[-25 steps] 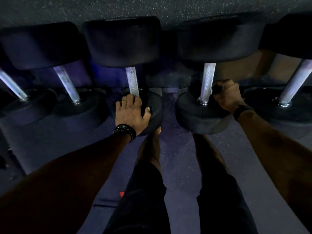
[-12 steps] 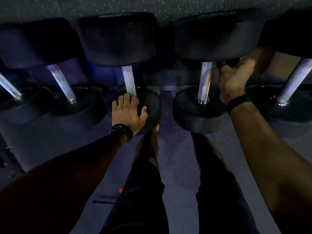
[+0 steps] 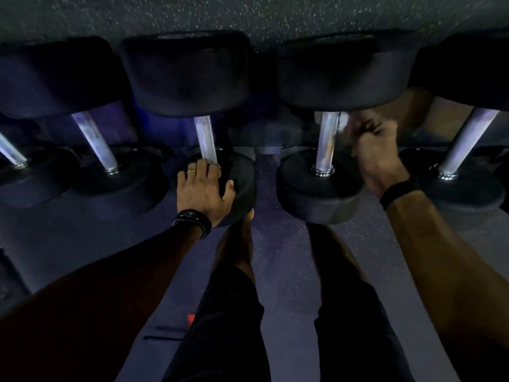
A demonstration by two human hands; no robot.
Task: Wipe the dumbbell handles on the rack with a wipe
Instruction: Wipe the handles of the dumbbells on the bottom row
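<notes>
Wipe [image 3: 342, 123] — right hand's [image 3: 376, 150] curled grip

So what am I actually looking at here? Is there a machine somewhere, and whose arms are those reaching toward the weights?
There is no machine. A person wears a camera on the head, looking down, so you see their own arms and legs from above. In front stands a rack of dumbbells with black ends and shiny metal handles. The left hand rests on the near end of one dumbbell, fingers lying flat by its handle. The right hand is blurred with motion beside the next dumbbell's handle; its fingers are curled, and a pale scrap showing at them looks like the wipe, though the blur makes this uncertain. Dark speckled floor lies below.
</notes>
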